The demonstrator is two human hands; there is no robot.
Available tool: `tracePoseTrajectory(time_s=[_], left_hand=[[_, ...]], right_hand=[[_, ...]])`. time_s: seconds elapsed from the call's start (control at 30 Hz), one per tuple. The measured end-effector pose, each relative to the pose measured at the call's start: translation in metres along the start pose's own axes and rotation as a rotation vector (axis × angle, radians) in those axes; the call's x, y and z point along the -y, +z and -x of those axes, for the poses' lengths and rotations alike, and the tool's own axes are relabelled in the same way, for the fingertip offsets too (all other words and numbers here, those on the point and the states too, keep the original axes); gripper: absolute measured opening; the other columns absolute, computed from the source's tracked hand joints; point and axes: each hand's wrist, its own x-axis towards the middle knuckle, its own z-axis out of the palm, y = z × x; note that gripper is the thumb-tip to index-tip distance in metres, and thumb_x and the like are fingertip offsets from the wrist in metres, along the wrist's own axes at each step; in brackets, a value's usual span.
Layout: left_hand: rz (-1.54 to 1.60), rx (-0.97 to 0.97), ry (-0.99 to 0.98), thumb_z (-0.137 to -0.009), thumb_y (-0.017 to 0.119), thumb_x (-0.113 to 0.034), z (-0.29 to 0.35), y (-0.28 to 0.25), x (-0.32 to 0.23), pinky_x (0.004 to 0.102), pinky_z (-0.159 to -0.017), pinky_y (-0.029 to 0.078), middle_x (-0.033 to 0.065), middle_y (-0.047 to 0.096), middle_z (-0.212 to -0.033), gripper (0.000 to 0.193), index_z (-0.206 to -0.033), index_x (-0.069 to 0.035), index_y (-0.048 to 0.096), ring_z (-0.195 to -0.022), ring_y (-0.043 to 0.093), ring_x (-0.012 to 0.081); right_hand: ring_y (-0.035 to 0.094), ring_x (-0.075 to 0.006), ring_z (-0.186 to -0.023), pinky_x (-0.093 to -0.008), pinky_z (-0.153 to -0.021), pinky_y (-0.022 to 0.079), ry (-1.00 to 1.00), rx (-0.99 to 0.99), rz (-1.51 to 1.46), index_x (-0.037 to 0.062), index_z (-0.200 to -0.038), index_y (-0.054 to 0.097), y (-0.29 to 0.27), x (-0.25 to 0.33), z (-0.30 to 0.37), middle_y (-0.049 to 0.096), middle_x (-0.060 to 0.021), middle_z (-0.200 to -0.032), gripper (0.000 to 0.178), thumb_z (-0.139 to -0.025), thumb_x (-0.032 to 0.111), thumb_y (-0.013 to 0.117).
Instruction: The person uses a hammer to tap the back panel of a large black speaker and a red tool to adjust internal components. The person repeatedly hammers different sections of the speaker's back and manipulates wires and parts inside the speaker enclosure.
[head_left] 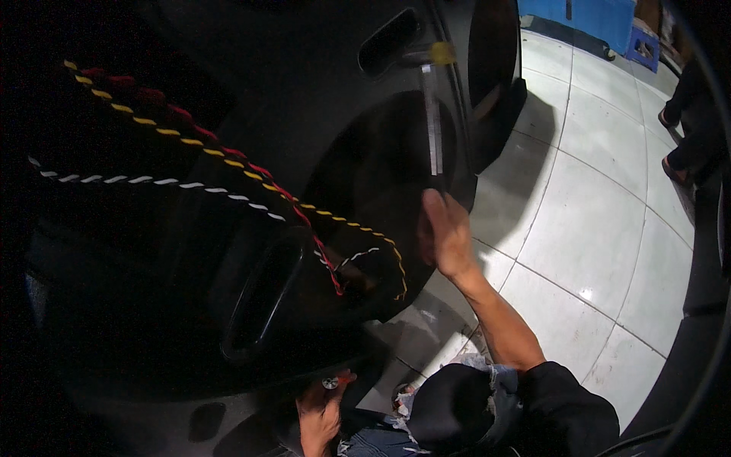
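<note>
A worker in ripped blue jeans [381, 433] and a dark sleeve [567, 407] sits or crouches over a large moulded black case [320, 84] on a floor of glossy white square tiles [586, 221]. The right hand [449, 236], slightly blurred, is closed in a fist around the dark lower end of a long tool with a straight silver metal shaft [432, 122]. The tool points away from the worker along the case's right side, its far end beside a small yellow patch [442, 52]. Low in the scene, the left hand [320, 411] is curled around a small piece with a round silver face and an orange-red part [330, 383], near the case's lower edge; whether hand and case touch, I cannot tell.

Three twisted pairs of wire, one red [251, 164], one yellow and black [198, 143] and one white and black [190, 185], run across the case toward a wide dark opening [365, 183] in it. A long rounded slot [264, 297] marks the near panel. At far right stand another person's sandalled feet [671, 169]; beyond, a bright blue box [582, 17].
</note>
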Motion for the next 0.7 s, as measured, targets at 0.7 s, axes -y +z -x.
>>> tracePoseTrajectory(time_s=[0.7], left_hand=[[0.153,-0.206,0.049,-0.093,0.058,-0.012,0.098,-0.094,-0.004,0.0267,-0.071,0.053,0.0127,0.073,-0.091,0.021,-0.101,0.001,0.071,-0.082,0.07,0.024]], right_hand=[[0.039,-0.0132,-0.046,-0.0279,-0.041,0.035,0.043,0.366,-0.296,0.0046,-0.101,0.045,-0.006,-0.042,0.13,0.041,-0.0059,-0.058,0.049,-0.096,0.053,0.053]])
